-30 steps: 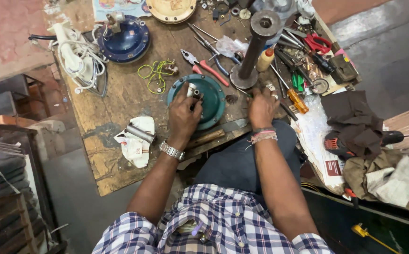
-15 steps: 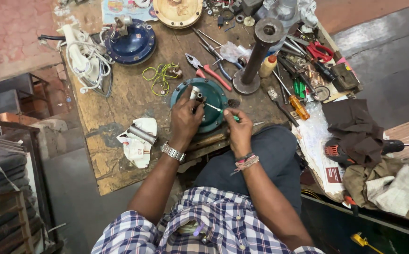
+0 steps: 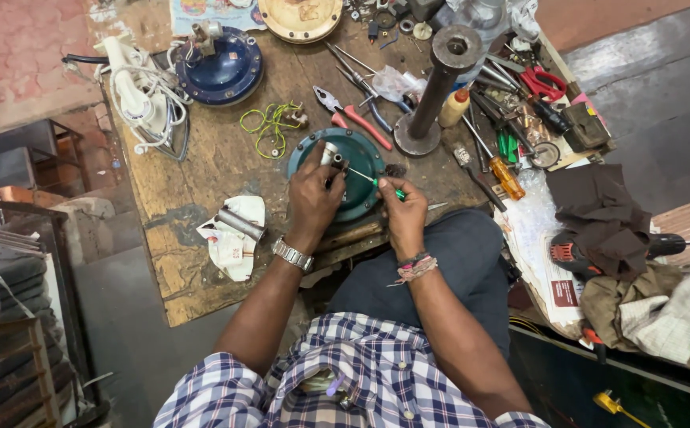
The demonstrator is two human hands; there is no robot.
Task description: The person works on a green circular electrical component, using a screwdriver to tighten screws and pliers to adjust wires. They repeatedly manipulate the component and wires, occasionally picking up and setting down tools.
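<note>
Teal motor housing (image 3: pixel 358 170) is sitting on workbench (image 3: pixel 202 174); left hand (image 3: pixel 316 196) is gripping its hub, right hand (image 3: pixel 403 212) is pinching green-handled screwdriver (image 3: pixel 377 182) against it.

The person wears a short-sleeved checked shirt (image 3: pixel 361 372) in blue, white and dark red plaid, its sleeves ending above the elbows so both forearms are bare. On the left wrist sits a silver metal link-band wristwatch (image 3: pixel 293 255). The right wrist carries a bundle of thread bracelets (image 3: pixel 415 268) (pinkish-red and pale strands, with a darker band beside them). The left hand (image 3: pixel 315 198) and the right hand (image 3: pixel 404 215) are bare, without gloves. Dark blue-grey trousers (image 3: pixel 448 261) cover the lap.
</note>
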